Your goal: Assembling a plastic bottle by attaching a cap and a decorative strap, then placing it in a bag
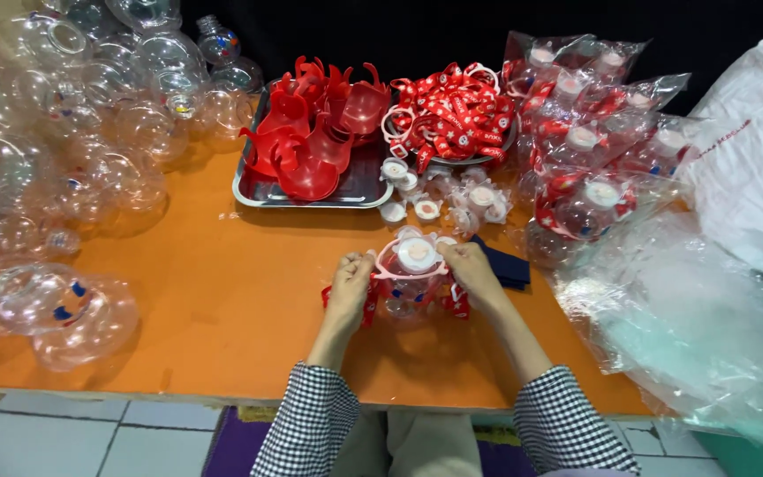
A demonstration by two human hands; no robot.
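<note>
Clear bottles [64, 159] left, tray [253, 190] of red parts ahead — both hands, left [349, 287] and right [472, 274], fingers gripping a capped bottle [412, 278] on the table [222, 291].

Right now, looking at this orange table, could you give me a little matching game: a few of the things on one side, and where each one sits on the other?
Things:
1. clear round plastic bottles
2. red plastic handle pieces
3. red patterned straps
4. bagged finished bottles

Places:
A. far right of the table
B. in the metal tray
C. piled at the left
D. heaped just right of the tray

Pairs: 1-C, 2-B, 3-D, 4-A
</note>
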